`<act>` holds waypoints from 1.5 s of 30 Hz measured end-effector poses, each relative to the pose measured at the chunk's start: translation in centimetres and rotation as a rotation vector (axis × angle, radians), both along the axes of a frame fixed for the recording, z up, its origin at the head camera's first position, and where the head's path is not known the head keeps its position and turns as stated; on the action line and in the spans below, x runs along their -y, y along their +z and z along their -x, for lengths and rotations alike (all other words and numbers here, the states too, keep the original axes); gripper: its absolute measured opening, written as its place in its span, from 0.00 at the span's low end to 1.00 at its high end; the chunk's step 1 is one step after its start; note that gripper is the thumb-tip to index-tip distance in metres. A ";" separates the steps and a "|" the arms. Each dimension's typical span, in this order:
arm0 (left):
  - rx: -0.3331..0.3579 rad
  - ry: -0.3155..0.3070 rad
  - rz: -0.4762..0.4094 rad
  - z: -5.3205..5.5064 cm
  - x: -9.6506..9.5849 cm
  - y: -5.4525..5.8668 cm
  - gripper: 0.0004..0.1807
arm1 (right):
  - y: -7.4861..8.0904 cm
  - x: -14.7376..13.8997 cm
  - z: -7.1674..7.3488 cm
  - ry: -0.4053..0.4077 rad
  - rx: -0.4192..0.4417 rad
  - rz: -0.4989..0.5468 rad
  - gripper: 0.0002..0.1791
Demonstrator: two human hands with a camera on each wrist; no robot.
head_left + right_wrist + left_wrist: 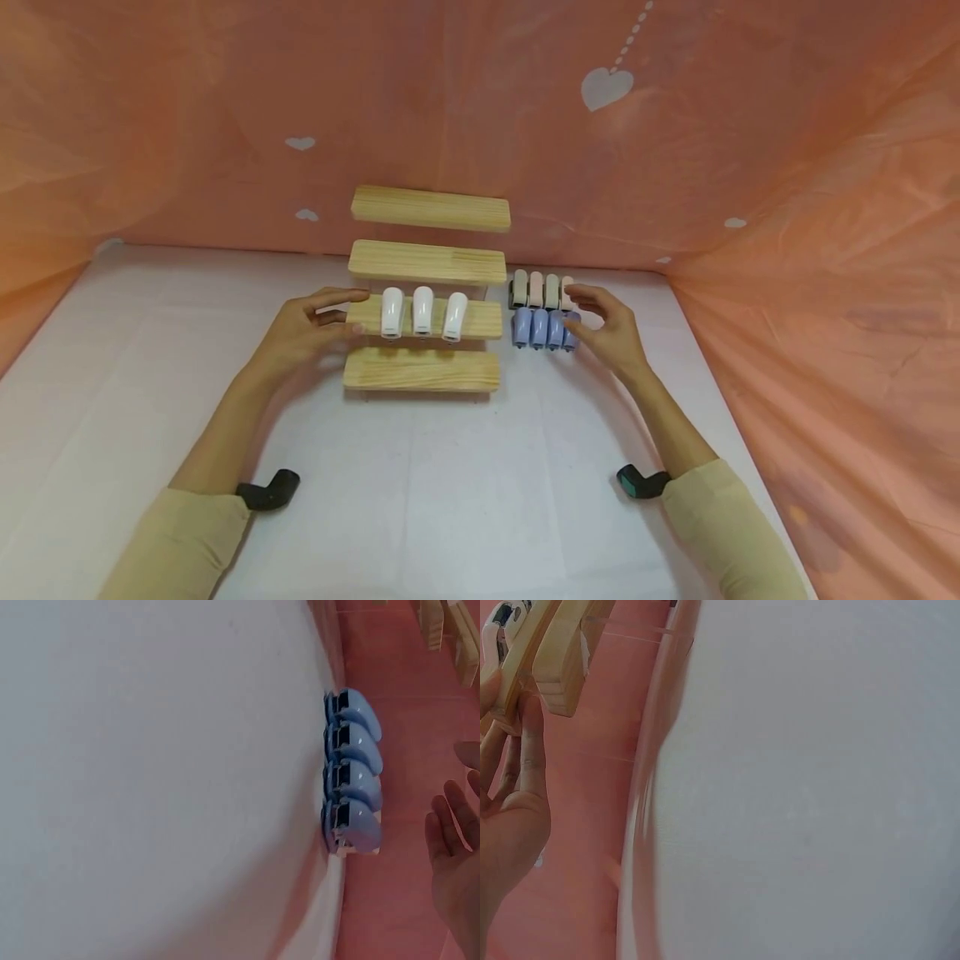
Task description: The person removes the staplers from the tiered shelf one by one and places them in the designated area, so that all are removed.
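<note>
Wooden rack stands just right of the left hand, whose thumb and fingers pinch the end of its second-lowest board. The right hand hovers farther right, fingers parted, holding nothing. Just left of it sit four blue pieces, probably staplers, and pale ones beyond; between both hands, three white ones rest on the board.

We count four long, pale wooden boards, three glossy white rounded stapler-like pieces, four glossy periwinkle-blue ones, and four paler ones: two grey-beige ones and two pale pink ones. We also see two bare hands, one left hand and one right hand, two beige sleeves and two black wrist devices.
</note>
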State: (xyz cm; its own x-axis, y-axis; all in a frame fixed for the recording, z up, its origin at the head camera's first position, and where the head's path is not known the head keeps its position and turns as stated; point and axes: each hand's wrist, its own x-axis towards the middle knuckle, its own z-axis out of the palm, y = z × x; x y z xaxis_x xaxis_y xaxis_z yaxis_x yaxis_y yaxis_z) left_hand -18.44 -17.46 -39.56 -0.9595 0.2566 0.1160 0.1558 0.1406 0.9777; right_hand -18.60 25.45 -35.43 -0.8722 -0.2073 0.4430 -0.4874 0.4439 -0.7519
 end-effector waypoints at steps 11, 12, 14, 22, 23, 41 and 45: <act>-0.021 -0.013 0.004 0.0 0.4 -0.3 0.27 | 0.9 2.5 -1.0 0.111 0.011 0.049 0.26; -0.023 -0.020 -0.002 0.0 0.4 -0.3 0.27 | 1.0 2.6 -1.0 0.120 0.015 0.057 0.26; -0.021 -0.028 -0.021 0.0 0.4 -0.4 0.27 | 1.1 2.8 -1.1 0.141 0.024 0.069 0.26; -0.014 -0.031 -0.057 0.2 0.3 -0.4 0.26 | 1.2 3.9 -1.5 0.200 0.035 0.089 0.27; -0.011 -0.033 -0.067 0.2 0.3 -0.5 0.26 | 1.2 4.1 -1.6 0.206 0.028 0.084 0.27; -0.011 -0.029 -0.045 0.1 0.0 -0.3 0.27 | 2.1 8.0 -1.9 0.321 0.000 0.054 0.28; -0.004 -0.028 -0.061 0.2 0.0 -0.2 0.27 | 2.4 8.7 -1.9 0.337 0.021 0.049 0.28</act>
State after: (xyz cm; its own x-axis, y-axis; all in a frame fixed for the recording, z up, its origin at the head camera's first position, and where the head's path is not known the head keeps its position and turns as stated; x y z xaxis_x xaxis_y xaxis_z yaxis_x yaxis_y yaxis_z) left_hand -18.61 -17.41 -39.79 -0.9517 0.2753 0.1360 0.1628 0.0767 0.9837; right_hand -16.71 16.80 -32.99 -0.7672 -0.4645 0.4423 -0.5849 0.2237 -0.7797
